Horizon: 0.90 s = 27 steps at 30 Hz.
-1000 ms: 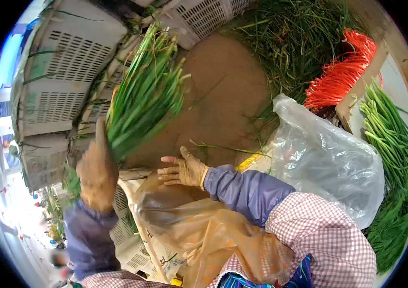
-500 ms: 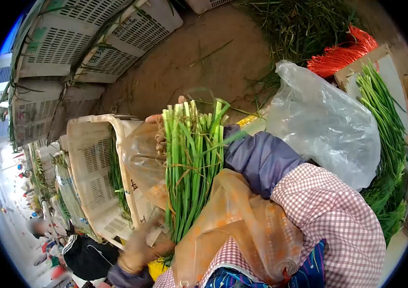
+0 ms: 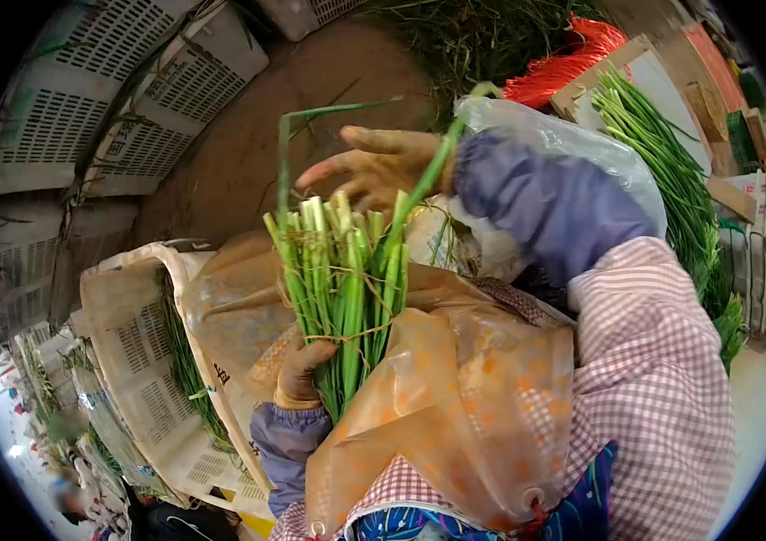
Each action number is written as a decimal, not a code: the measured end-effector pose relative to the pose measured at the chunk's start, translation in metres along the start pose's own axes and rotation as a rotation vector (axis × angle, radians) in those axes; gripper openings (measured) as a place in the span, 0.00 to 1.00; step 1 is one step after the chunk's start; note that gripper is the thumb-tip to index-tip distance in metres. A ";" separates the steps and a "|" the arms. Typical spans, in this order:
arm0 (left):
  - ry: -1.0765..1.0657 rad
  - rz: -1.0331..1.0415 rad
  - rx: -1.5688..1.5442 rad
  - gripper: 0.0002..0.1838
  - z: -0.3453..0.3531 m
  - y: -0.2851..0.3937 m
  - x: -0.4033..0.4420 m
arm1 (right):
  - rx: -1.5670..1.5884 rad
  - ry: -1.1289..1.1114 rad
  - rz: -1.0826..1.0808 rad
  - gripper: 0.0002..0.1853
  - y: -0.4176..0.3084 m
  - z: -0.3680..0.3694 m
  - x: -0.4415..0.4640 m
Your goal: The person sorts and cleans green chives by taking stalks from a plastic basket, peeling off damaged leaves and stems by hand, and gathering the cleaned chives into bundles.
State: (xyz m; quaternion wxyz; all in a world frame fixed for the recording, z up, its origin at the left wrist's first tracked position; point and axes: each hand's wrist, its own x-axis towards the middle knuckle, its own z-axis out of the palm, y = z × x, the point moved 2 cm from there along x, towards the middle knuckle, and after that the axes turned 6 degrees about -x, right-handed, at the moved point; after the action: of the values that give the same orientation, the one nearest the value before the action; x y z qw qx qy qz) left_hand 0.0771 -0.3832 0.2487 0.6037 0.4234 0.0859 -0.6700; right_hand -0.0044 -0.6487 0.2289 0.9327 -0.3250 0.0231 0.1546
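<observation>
My left hand (image 3: pixel 305 371) wraps round the lower part of a bunch of scallion-like green stalks (image 3: pixel 347 298), which stands upright against my translucent orange-patterned apron (image 3: pixel 464 406). Pale cut ends face up, and thin brownish strands cross the bunch. Just above those ends is my right hand (image 3: pixel 383 167), fingers spread and somewhat blurred, with nothing seen in them. One longer bent stalk (image 3: pixel 428 180) rises from the bunch in front of my right wrist. A thin leaf (image 3: pixel 284 162) sticks up on the left.
A white plastic crate (image 3: pixel 144 352) with greens inside stands at the left. Stacked crates (image 3: pixel 86 99) rise behind it. At the right lie a clear plastic bag (image 3: pixel 572 135), red ties (image 3: pixel 563 63) and another pile of green stalks (image 3: pixel 662 153). Loose leaves (image 3: pixel 482 45) cover the floor beyond.
My right hand has come from behind the bunch to above its cut ends and spread its fingers. My left hand has moved up and right and grips the bunch. The view has shifted.
</observation>
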 end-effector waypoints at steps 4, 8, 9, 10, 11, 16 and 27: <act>-0.064 0.002 -0.205 0.27 -0.009 -0.002 -0.001 | -0.595 0.156 0.416 0.48 -0.006 0.017 -0.035; -0.085 0.006 -0.218 0.26 -0.011 -0.004 -0.001 | -0.827 0.153 0.608 0.40 -0.012 0.051 -0.040; -0.085 0.048 -0.217 0.26 -0.012 -0.004 0.000 | -0.874 0.266 0.524 0.36 -0.006 0.043 -0.040; -0.084 0.047 -0.215 0.26 -0.011 -0.004 -0.001 | -0.918 0.379 0.437 0.32 -0.007 0.045 -0.039; -0.130 0.081 -0.243 0.29 -0.008 -0.003 -0.001 | -0.979 0.462 0.503 0.24 -0.012 0.053 -0.044; -0.188 0.177 -0.271 0.40 -0.005 -0.005 0.001 | -0.709 0.537 0.260 0.18 0.012 0.055 -0.050; -0.187 0.211 -0.415 0.34 -0.001 -0.009 0.003 | -0.209 0.405 -0.715 0.12 -0.075 -0.013 -0.080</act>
State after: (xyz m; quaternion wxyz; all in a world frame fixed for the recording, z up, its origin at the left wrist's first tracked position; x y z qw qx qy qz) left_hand 0.0704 -0.3823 0.2426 0.7497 0.2333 0.1206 -0.6074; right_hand -0.0569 -0.7343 0.2748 0.8662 -0.4293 0.0762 -0.2440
